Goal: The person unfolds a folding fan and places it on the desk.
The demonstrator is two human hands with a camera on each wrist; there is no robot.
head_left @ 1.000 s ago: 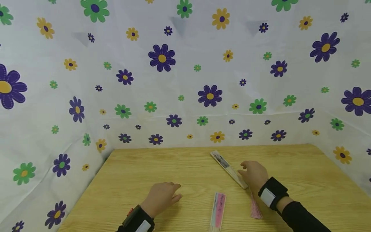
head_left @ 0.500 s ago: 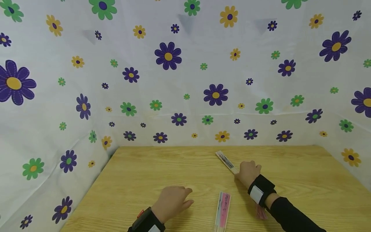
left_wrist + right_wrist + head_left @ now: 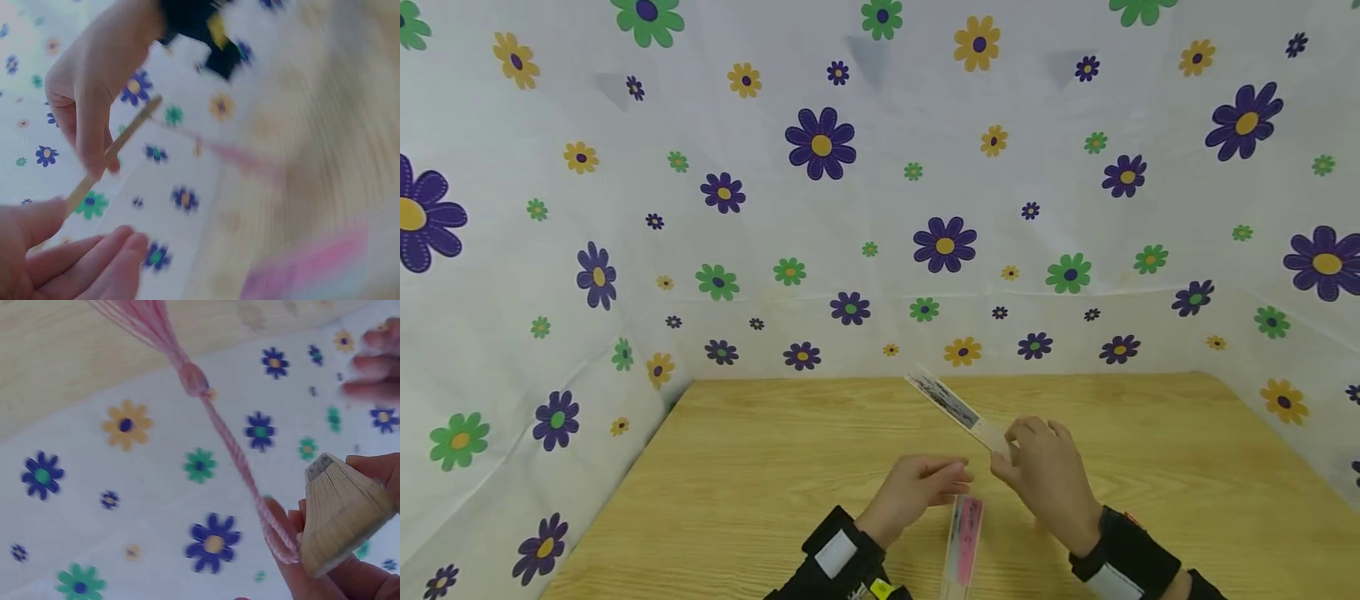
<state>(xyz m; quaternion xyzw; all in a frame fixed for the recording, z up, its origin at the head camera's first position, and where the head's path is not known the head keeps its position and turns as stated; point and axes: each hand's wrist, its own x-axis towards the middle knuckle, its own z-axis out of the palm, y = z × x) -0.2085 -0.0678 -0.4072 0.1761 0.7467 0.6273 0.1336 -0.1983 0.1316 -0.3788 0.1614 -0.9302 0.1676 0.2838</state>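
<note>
A folded fan [image 3: 951, 404] with pale ribs and a grey-black printed section is held off the table, tilted up toward the back left. Its near end is pinched between the thumb and fingers of my right hand [image 3: 1051, 479]. In the right wrist view the stacked rib ends [image 3: 344, 515] show, and a pink cord with a tassel [image 3: 194, 378] hangs from them. My left hand [image 3: 913, 492], fingers extended and nothing in them, hovers just left of the fan. Below it lies a second folded fan [image 3: 966, 542], pink and pale blue; its near end is cut off.
The wooden table [image 3: 760, 467] spreads under both hands. A white flower-print cloth [image 3: 865, 208] rises along its back and sides. Black bands [image 3: 1123, 554] circle both wrists.
My right hand has gripped the tasselled fan and lifted it off the table toward me. My left hand has moved right and forward, close to the fan. The pink fan stays put.
</note>
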